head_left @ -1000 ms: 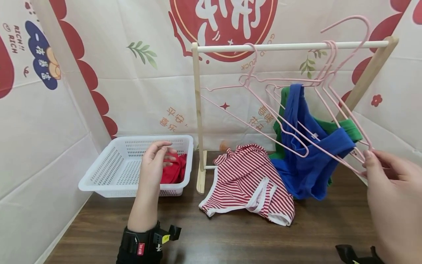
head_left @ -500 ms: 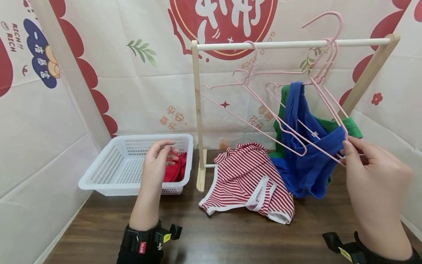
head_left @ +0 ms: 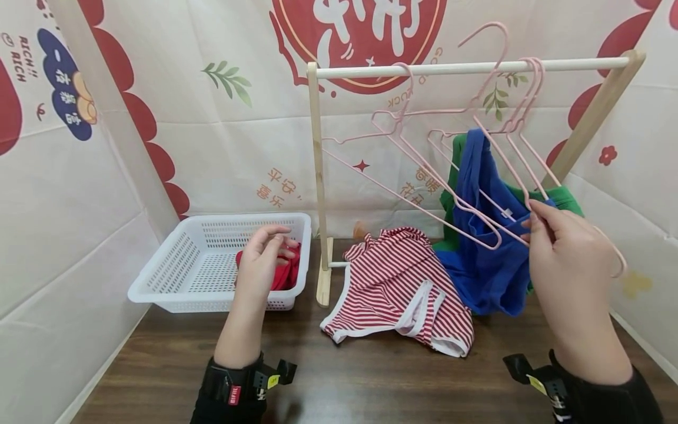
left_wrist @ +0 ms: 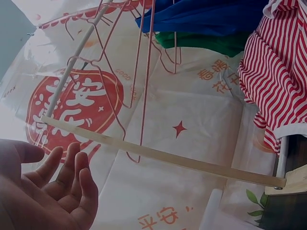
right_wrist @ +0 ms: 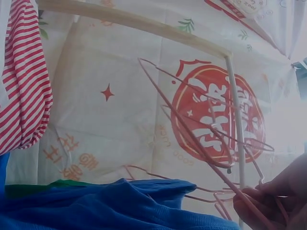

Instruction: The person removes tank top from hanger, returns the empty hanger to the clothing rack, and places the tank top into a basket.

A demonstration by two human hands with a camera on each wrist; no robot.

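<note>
The work happens on a dark wooden table [head_left: 371, 383] that is closed on three sides by white printed cloth walls [head_left: 228, 147] with red and blue drawings. A small wooden rack [head_left: 319, 176] stands at the back, and its top rail [head_left: 455, 68] carries several pink hangers [head_left: 402, 126]. The right hand [head_left: 569, 259] pinches the lower wire of one pink hanger [head_left: 489, 112] between thumb and fingers; the hook of this hanger is above the rail and is not resting on it. The left hand [head_left: 265, 256] hovers over the right end of the white basket [head_left: 175, 277], with fingers loosely bent and holding nothing; in the left wrist view the palm is open too. Just under it, a red garment [head_left: 286, 274] lies in the basket, partly hidden by the hand. A red and white striped garment [head_left: 402, 288] lies on the table beside the rack foot, and a blue garment [head_left: 487, 247] hangs over a green one [head_left: 561, 200], of which only the edges show. Which hanger holds the blue garment is hard to make out, because the wires cross each other. The right wall is near the right hand, while the front of the table has free surface between the two wrists.
</note>
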